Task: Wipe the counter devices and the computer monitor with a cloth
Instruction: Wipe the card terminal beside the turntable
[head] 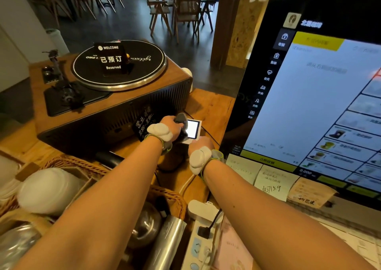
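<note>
cloth [181,118]: one, dark grey, bunched in the left hand's [172,126] curled fingers against the one small lit device [193,129] beside the turntable [173,82]; right hand [201,143] grips its near edge; one monitor [309,96] stands right.

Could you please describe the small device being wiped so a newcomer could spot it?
Find the large black-framed computer monitor on the right. Left of its lower corner, in front of the brown wooden record player, sits a small white-cased device. It alone shows a blank glowing white screen, partly under a dark grey cloth.
</note>
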